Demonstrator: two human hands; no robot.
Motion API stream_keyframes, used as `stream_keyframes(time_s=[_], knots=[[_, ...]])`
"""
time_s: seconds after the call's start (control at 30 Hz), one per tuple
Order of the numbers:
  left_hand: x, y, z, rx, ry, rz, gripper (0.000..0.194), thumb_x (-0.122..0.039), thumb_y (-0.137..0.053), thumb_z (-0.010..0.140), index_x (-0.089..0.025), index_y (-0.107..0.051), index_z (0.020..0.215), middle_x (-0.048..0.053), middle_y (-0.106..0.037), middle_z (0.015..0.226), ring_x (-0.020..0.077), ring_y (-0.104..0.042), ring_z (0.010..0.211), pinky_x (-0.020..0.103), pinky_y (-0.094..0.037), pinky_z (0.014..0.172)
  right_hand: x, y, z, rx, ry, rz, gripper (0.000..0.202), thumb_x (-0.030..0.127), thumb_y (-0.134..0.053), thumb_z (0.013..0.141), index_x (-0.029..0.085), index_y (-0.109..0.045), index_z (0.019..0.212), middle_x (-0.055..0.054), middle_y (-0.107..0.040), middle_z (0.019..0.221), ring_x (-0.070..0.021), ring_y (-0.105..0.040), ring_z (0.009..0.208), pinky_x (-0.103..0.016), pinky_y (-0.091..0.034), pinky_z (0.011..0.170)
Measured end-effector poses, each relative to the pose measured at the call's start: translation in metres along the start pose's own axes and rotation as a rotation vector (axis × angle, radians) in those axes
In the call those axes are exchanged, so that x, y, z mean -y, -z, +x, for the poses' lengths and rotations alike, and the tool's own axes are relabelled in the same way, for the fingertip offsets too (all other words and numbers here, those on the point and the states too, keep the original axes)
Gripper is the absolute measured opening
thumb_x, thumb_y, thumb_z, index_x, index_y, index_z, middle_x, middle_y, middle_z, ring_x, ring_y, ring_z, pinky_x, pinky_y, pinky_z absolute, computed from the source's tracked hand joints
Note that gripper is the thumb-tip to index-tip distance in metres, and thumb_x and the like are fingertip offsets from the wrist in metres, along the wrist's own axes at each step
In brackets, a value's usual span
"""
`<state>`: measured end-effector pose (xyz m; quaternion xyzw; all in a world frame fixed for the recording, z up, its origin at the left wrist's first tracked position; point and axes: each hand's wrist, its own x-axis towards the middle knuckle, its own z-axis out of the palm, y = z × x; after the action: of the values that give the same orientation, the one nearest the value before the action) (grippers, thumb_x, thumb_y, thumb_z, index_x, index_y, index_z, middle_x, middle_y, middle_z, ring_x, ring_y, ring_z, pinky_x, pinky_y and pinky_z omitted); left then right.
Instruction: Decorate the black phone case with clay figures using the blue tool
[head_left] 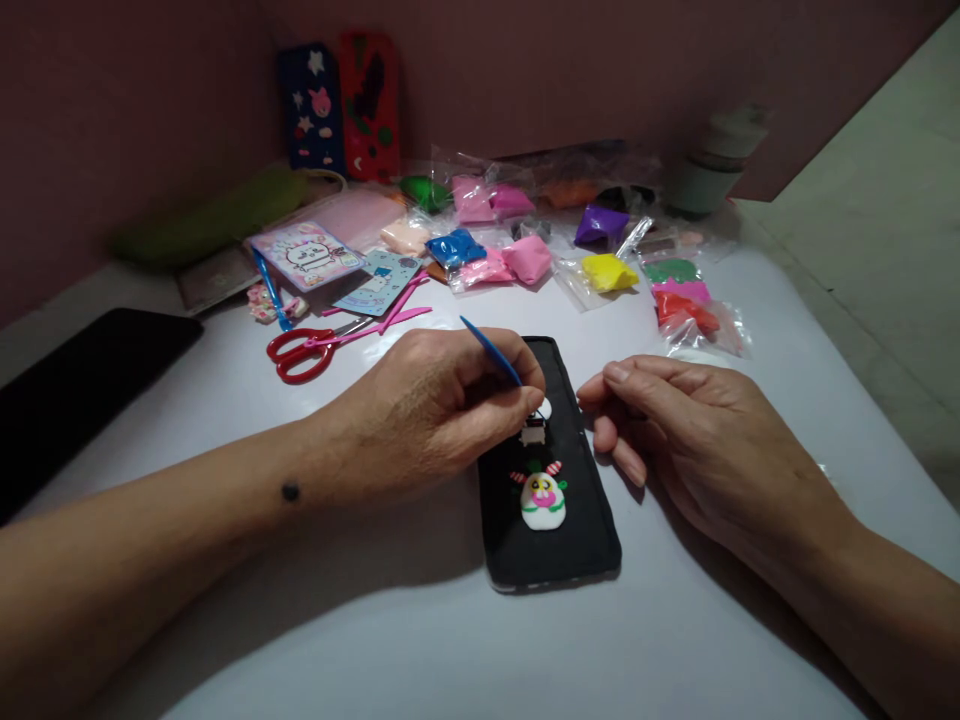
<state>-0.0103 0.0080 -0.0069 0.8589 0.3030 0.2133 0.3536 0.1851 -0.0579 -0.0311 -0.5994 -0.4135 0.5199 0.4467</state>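
A black rectangular panel [551, 550] lies on the white table, with a white clay figure [543, 505] on its lower part that has a pink and yellow face. Pinched in my left hand [465, 400] is a thin blue tool [489, 350], its lower end at a second small white and black figure [533, 430] higher on the panel. My fingers partly cover that figure. My right hand [667, 420] rests by the panel's right edge, fingers loosely curled and slightly apart, with nothing visible in them.
Red-handled scissors [300, 354] and pink tools lie behind my left arm. Colourful clay packets [529, 258] spread across the back, near printed cards [307, 255]. Two decorated cases [371, 110] lean on the wall. A dark flat object [90, 390] is at left, a bottle [712, 165] back right.
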Motion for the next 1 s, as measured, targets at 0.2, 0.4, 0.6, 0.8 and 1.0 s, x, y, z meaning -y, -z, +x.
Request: stream_keyframes(time_s=[0.2,0.4,0.6,0.8,1.0], knots=[[0.0,-0.003,-0.003,-0.027,-0.078,-0.063,0.01,-0.018,-0.053,0.085,-0.016,-0.061,0.079,-0.005,-0.059,0.062,0.0059,-0.051,0.054,0.014,-0.037,0.047,-0.001,0.001,0.0,0.005,0.002,-0.002,0.027,0.04,-0.058,0.087,0.018,-0.068,0.076,-0.002,-0.063,0.055,-0.0091,-0.047,0.038,-0.02,-0.037,0.036],[0.0,-0.005,-0.005,-0.056,-0.188,0.057,0.01,-0.013,-0.053,0.083,-0.017,-0.062,0.081,-0.006,-0.059,0.064,0.0044,-0.051,0.053,0.014,-0.037,0.05,-0.001,0.002,0.001,0.007,0.012,-0.023,0.027,0.041,-0.058,0.087,0.018,-0.068,0.078,-0.002,-0.064,0.056,-0.0087,-0.047,0.038,-0.02,-0.037,0.037],[0.003,-0.008,-0.006,-0.098,-0.263,0.138,0.009,-0.012,-0.055,0.083,-0.016,-0.063,0.083,-0.003,-0.062,0.068,0.005,-0.052,0.055,0.015,-0.038,0.051,0.0,0.001,0.001,0.006,0.015,-0.027,0.027,0.041,-0.058,0.087,0.018,-0.069,0.078,-0.002,-0.064,0.057,-0.0089,-0.048,0.038,-0.02,-0.037,0.036],[0.007,-0.011,-0.005,-0.151,-0.298,0.139,0.009,-0.009,-0.055,0.083,-0.015,-0.063,0.083,0.0,-0.065,0.074,0.0061,-0.055,0.06,0.015,-0.04,0.055,-0.001,0.002,0.0,0.01,0.013,-0.03,0.027,0.041,-0.057,0.087,0.018,-0.067,0.076,-0.002,-0.063,0.056,-0.0091,-0.048,0.038,-0.02,-0.037,0.037],[0.005,-0.01,-0.006,-0.139,-0.285,0.162,0.009,-0.012,-0.056,0.084,-0.016,-0.063,0.084,-0.002,-0.063,0.071,0.0058,-0.053,0.057,0.016,-0.04,0.053,-0.002,0.002,0.001,0.006,0.013,-0.034,0.028,0.042,-0.057,0.088,0.018,-0.068,0.078,-0.002,-0.064,0.057,-0.0086,-0.048,0.038,-0.02,-0.037,0.037]])
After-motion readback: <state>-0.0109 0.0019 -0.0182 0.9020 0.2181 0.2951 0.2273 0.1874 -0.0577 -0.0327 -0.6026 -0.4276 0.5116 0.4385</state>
